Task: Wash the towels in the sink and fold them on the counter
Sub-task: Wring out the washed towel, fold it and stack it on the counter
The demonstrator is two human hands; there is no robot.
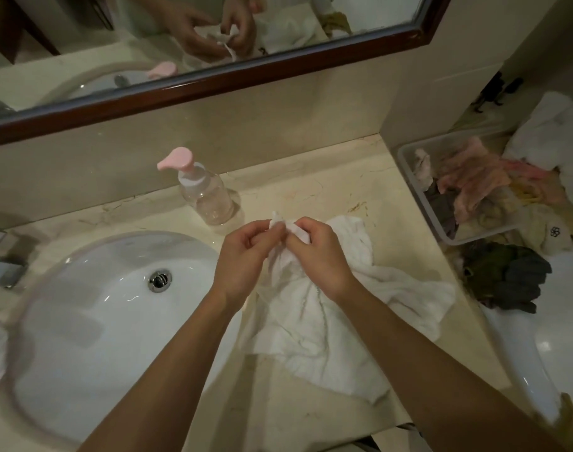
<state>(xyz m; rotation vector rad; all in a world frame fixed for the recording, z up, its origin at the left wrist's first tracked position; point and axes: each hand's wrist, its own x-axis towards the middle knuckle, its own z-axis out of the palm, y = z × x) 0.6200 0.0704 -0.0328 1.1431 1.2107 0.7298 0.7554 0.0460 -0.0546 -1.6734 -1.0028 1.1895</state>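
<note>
Above the counter (311,194), white towel (311,321) in both hands' fingers (298,228).

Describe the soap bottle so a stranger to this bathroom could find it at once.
Start at the white oval sink set in the marble counter. Behind its right rim, near the backsplash under the mirror, stands the pump bottle. It is the only clear bottle there, with a pink pump head, unlike the cloth heaped around.

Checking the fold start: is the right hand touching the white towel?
Touching. The head view shows the right hand pinching a raised corner of the white towel, with the left hand gripping it alongside.
</note>
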